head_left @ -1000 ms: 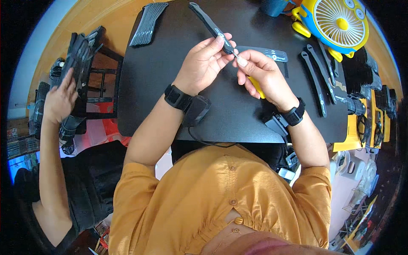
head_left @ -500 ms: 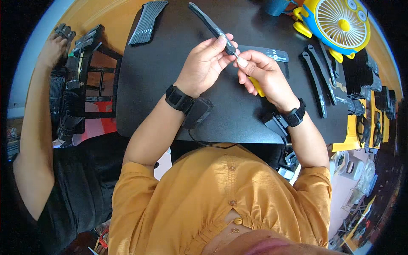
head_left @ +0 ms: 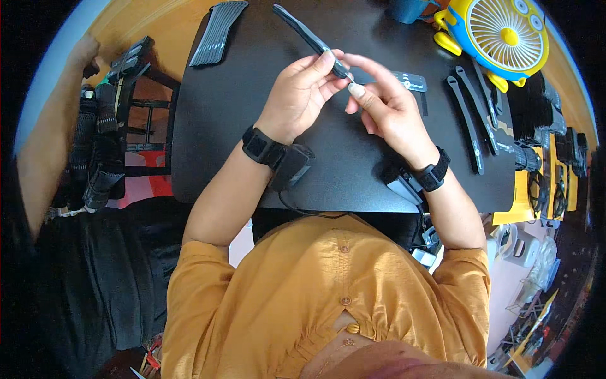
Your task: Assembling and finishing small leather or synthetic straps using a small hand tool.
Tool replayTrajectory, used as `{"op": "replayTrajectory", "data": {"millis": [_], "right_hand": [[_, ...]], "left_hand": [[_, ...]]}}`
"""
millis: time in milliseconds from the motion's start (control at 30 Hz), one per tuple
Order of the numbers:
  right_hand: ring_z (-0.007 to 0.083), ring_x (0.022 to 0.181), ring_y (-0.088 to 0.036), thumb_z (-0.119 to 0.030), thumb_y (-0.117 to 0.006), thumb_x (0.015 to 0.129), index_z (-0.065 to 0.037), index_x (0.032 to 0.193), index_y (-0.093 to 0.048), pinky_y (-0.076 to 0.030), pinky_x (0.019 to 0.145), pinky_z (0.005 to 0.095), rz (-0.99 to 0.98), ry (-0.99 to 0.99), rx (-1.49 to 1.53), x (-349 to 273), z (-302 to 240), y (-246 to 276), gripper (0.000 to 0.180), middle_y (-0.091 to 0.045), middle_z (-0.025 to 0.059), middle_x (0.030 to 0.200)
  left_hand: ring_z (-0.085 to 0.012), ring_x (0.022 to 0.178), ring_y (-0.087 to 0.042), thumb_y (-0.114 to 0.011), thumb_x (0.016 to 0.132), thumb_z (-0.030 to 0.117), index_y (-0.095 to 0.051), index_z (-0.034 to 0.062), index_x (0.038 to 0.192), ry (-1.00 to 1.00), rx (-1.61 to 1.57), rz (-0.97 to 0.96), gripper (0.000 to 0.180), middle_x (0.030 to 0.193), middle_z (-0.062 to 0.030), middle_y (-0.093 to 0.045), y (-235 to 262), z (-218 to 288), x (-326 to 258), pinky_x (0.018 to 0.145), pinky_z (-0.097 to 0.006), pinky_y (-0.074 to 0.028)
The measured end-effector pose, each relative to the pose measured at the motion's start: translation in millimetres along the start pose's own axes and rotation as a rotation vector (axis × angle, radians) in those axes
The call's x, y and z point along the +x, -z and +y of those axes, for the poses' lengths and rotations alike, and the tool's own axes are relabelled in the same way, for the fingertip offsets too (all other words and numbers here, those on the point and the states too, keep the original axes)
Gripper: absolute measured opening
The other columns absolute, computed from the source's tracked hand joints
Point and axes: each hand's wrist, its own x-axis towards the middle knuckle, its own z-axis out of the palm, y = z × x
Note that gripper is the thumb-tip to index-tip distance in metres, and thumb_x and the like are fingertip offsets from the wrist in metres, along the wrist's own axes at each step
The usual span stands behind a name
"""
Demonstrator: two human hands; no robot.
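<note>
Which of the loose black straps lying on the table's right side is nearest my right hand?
The leftmost strap in that group: it lies between your right hand and the other straps, which sit farther right.

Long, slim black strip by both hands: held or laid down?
Held: the left hand pinches the strip between thumb and fingers near its lower end.

Dark strip [head_left: 304, 33] partly hidden by left hand [head_left: 300, 91], co-worker's hand [head_left: 85, 54] blurred (far left)

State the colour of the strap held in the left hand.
The strap in the left hand is black and grey, best seen in the head view.
</note>
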Motion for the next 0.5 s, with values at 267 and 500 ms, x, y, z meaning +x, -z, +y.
{"op": "replayTrajectory", "data": {"millis": [267, 500], "right_hand": [[0.0010, 0.051, -0.045, -0.014, -0.053, 0.099, -0.018, 0.136, -0.055, -0.037, 0.045, 0.0156, -0.102, -0.025, 0.132, -0.8, 4.7, 3.6, 0.037, -0.061, -0.0027, 0.075], [0.0019, 0.056, -0.051, -0.012, -0.056, 0.097, -0.014, 0.130, -0.061, -0.042, 0.048, 0.0168, 0.050, 0.071, 0.019, 3.3, 5.3, 5.5, 0.033, -0.065, 0.0018, 0.101]], "left_hand": [[-0.0111, 0.094, -0.059, -0.049, 0.102, 0.025, -0.060, -0.0003, 0.115, 0.068, 0.056, -0.033, 0.031, 0.101, -0.0055, -0.063, -0.9, 6.0, -1.7, 0.085, -0.025, -0.049], [-0.0117, 0.064, -0.063, -0.061, 0.094, 0.040, -0.064, -0.0015, 0.096, -0.124, 0.675, 0.140, 0.042, 0.073, -0.0048, -0.063, -8.8, 5.7, -5.3, 0.062, -0.023, -0.051]]}}
